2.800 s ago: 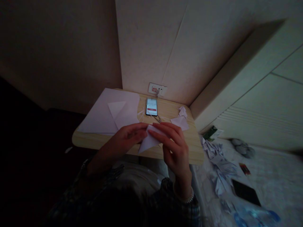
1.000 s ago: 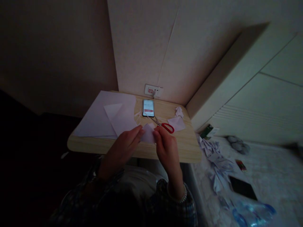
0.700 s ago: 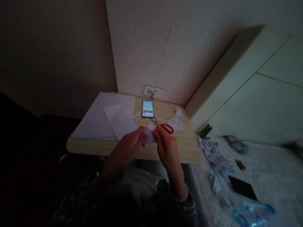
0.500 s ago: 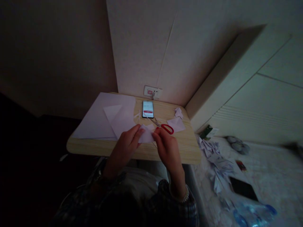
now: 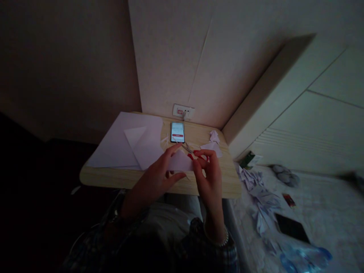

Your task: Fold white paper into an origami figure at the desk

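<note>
Both my hands hold one small folded piece of white paper (image 5: 181, 162) above the near edge of a light wooden table (image 5: 224, 178). My left hand (image 5: 159, 178) pinches its left side between thumb and fingers. My right hand (image 5: 208, 175) grips its right edge with curled fingers. Red-handled scissors (image 5: 190, 150) lie on the table just behind the paper, partly hidden by my right hand.
A lit phone (image 5: 177, 132) lies at the table's back under a wall socket (image 5: 182, 112). Large white sheets (image 5: 127, 142) cover the left side; folded paper pieces (image 5: 212, 143) sit right. On the bed to the right lie several folded papers (image 5: 260, 195), a dark phone (image 5: 292, 228) and a plastic bottle (image 5: 305, 259).
The paper has been turned and lifted slightly; my left fingers now spread along its upper edge and my right hand has shifted to its right edge, covering more of the scissors.
</note>
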Demonstrator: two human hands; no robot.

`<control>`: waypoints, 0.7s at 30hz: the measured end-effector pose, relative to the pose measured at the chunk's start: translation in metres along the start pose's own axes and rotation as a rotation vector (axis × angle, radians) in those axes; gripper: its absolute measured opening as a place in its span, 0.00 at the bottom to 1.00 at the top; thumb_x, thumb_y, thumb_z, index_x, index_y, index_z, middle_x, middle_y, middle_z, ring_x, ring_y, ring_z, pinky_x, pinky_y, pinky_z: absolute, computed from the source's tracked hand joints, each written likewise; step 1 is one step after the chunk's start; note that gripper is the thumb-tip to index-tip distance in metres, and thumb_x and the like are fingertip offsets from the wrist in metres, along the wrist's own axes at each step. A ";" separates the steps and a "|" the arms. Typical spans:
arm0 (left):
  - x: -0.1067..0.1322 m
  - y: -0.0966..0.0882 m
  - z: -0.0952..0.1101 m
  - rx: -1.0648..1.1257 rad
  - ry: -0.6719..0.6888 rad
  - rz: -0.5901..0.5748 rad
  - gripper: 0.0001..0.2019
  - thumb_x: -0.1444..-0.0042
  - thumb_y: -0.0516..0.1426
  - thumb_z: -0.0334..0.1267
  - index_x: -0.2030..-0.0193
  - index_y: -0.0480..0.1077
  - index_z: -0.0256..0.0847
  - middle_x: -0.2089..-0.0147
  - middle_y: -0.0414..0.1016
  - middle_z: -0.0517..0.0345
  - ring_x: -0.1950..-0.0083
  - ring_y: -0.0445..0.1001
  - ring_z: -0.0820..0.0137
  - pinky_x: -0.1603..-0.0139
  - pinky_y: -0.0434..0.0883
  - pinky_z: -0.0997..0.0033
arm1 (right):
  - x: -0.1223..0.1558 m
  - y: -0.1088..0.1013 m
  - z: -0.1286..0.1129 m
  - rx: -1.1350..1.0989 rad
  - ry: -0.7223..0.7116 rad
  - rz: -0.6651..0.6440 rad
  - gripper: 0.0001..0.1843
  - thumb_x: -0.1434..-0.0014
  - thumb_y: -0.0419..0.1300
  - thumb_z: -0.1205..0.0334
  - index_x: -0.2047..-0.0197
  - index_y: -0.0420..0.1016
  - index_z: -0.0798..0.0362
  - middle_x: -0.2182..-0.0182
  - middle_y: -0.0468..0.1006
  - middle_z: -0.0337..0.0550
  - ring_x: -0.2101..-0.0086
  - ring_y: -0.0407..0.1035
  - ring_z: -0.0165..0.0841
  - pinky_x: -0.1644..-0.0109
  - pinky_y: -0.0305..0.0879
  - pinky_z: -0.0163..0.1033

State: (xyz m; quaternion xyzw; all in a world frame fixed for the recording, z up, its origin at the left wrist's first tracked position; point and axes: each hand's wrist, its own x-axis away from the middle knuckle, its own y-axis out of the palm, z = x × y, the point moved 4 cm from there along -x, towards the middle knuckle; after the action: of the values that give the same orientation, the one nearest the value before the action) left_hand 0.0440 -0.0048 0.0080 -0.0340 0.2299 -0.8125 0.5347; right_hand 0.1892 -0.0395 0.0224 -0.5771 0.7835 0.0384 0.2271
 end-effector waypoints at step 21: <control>0.002 0.003 0.012 -0.044 -0.011 -0.217 0.14 0.37 0.46 0.40 0.70 0.67 0.43 0.73 0.81 0.57 0.79 0.72 0.72 0.72 0.68 0.74 | -0.003 -0.008 0.008 0.084 0.034 0.019 0.14 0.40 0.60 0.56 0.76 0.69 0.50 0.79 0.71 0.35 0.72 0.67 0.32 0.67 0.62 0.37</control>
State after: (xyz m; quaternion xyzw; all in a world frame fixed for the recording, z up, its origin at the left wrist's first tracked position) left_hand 0.0491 -0.0117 0.0176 -0.0749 0.2399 -0.8600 0.4441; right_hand 0.1994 -0.0372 0.0182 -0.5603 0.7936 -0.0023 0.2374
